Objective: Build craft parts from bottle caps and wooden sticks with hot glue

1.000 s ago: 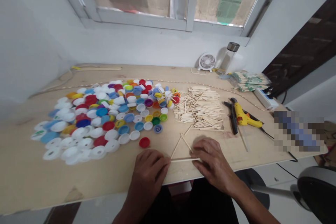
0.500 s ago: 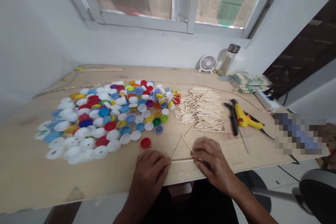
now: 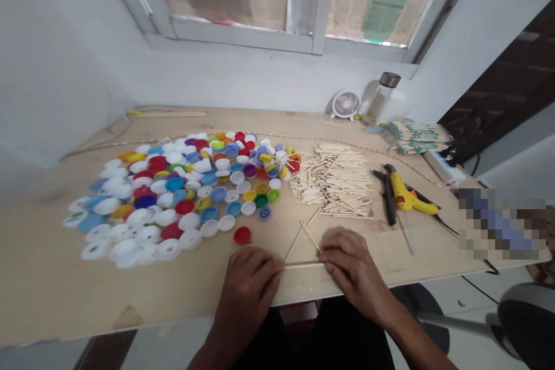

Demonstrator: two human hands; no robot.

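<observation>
Triangle [image 3: 294, 242] of 3 sticks appears laid out at the table's [image 3: 173, 295] near edge, left hand [image 3: 251, 277] and right hand [image 3: 351, 260] pinching the base stick's [image 3: 303, 266] ends, corner bonding unverifiable, stick pile [image 3: 340, 176] apparently left to use.

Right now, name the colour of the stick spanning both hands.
Pale cream; the stick shows best in the head view.

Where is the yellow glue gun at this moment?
In the head view, the yellow glue gun lies on the table at right, beside the pile of wooden sticks and farther off than the right hand.
</observation>
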